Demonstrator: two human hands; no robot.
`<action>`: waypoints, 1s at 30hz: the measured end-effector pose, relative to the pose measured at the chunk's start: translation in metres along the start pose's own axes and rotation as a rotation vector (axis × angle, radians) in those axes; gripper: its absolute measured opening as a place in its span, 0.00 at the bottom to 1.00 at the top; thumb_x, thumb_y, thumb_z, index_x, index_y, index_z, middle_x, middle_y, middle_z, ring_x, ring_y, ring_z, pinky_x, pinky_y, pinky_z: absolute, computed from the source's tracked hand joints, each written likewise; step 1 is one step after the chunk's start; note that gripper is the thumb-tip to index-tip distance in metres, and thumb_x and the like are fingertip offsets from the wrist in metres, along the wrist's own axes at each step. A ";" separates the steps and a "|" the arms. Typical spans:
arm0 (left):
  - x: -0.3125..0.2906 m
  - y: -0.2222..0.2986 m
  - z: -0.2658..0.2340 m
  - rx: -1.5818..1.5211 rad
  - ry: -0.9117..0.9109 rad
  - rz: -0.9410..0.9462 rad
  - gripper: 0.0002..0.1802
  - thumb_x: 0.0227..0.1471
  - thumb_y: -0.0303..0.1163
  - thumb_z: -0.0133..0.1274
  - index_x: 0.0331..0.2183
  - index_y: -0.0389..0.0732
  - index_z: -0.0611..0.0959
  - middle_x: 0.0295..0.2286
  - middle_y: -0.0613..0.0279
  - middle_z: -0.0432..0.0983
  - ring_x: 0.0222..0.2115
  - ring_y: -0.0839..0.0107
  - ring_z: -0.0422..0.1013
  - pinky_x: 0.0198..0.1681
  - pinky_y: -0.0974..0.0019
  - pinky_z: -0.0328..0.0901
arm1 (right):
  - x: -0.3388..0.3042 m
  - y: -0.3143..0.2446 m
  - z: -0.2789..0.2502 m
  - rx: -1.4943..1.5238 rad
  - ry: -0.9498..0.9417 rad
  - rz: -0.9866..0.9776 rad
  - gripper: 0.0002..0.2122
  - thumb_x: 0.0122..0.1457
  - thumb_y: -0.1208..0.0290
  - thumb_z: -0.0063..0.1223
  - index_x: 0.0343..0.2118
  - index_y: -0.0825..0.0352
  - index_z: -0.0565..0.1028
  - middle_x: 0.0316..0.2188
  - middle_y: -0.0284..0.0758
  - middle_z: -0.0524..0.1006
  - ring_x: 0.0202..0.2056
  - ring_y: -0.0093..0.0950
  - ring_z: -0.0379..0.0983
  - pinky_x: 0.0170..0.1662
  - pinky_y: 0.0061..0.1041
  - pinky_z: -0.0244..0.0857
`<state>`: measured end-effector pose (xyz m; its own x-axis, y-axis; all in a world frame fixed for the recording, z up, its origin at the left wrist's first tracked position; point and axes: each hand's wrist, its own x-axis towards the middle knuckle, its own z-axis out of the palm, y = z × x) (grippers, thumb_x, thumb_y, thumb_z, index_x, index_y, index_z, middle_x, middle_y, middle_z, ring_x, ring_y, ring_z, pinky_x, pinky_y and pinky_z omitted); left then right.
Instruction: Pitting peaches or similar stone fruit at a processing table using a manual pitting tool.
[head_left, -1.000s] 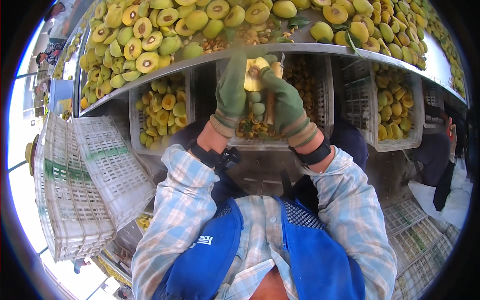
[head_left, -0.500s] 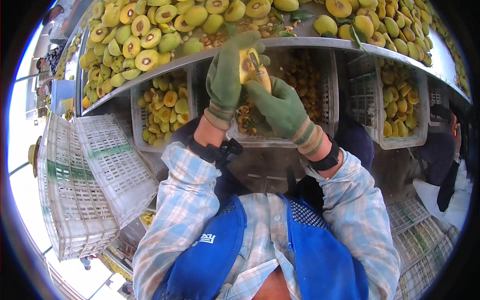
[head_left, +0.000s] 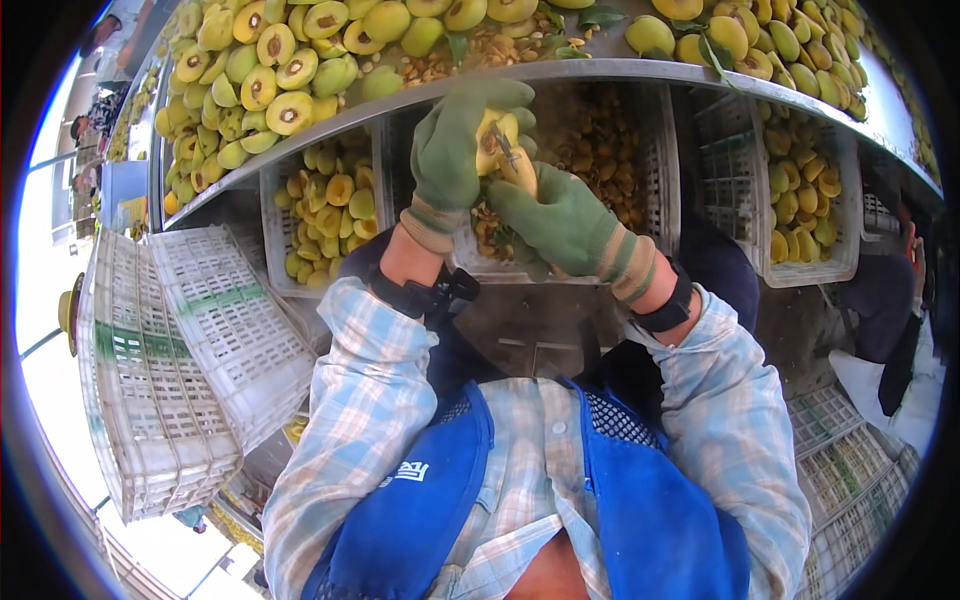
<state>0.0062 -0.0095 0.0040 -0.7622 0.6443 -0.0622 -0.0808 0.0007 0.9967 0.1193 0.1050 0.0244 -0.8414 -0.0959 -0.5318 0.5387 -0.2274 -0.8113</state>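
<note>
My left hand (head_left: 445, 150), in a green knit glove, is closed around a halved yellow fruit (head_left: 487, 152) that looks like an apricot. The cut face shows a brown hollow. In my right hand (head_left: 562, 222), gloved the same way, is a small pitting knife with a yellowish handle (head_left: 519, 173). Its thin metal tip reaches the fruit's cut face. Both hands are raised over a crate (head_left: 661, 190) of brownish fruit scraps, just in front of the metal table's edge (head_left: 590, 69). My fingers partly hide the fruit and the tool.
Halved fruit (head_left: 289, 112) is heaped on the table at left, with whole fruit (head_left: 728, 36) at right and loose pits (head_left: 487, 57) between. Crates of fruit halves (head_left: 327, 217) (head_left: 797, 200) stand either side below. Stacked white crates (head_left: 233, 315) lean at my left. Another person's leg (head_left: 880, 310) shows at far right.
The knife and fruit have shifted slightly, and the knife's tip now sits lower on the cut face. My left fingers have curled closer around the fruit. Both hands keep their hold.
</note>
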 end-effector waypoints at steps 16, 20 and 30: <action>0.000 -0.020 0.004 -0.282 -0.005 0.004 0.30 0.60 0.48 0.42 0.47 0.28 0.74 0.39 0.44 0.76 0.36 0.62 0.76 0.38 0.65 0.72 | 0.000 0.010 -0.001 0.255 -0.022 -0.094 0.14 0.60 0.61 0.48 0.39 0.68 0.71 0.18 0.31 0.71 0.11 0.20 0.65 0.14 0.19 0.59; 0.004 -0.014 -0.002 -0.344 -0.119 -0.128 0.30 0.60 0.48 0.42 0.47 0.27 0.74 0.37 0.45 0.77 0.36 0.64 0.76 0.36 0.67 0.72 | -0.003 0.002 -0.012 0.261 -0.173 0.036 0.14 0.59 0.61 0.48 0.38 0.70 0.71 0.16 0.32 0.70 0.10 0.22 0.65 0.11 0.20 0.56; 0.004 -0.017 0.002 -0.199 -0.133 -0.051 0.29 0.60 0.47 0.42 0.46 0.28 0.75 0.36 0.46 0.78 0.34 0.66 0.76 0.33 0.69 0.73 | -0.008 -0.003 -0.018 0.237 -0.223 0.115 0.15 0.58 0.60 0.49 0.32 0.71 0.73 0.14 0.31 0.70 0.10 0.22 0.65 0.12 0.19 0.58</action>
<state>0.0057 -0.0057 -0.0134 -0.6636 0.7424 -0.0917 -0.2518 -0.1062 0.9619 0.1249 0.1237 0.0267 -0.7784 -0.3380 -0.5289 0.6277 -0.4192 -0.6559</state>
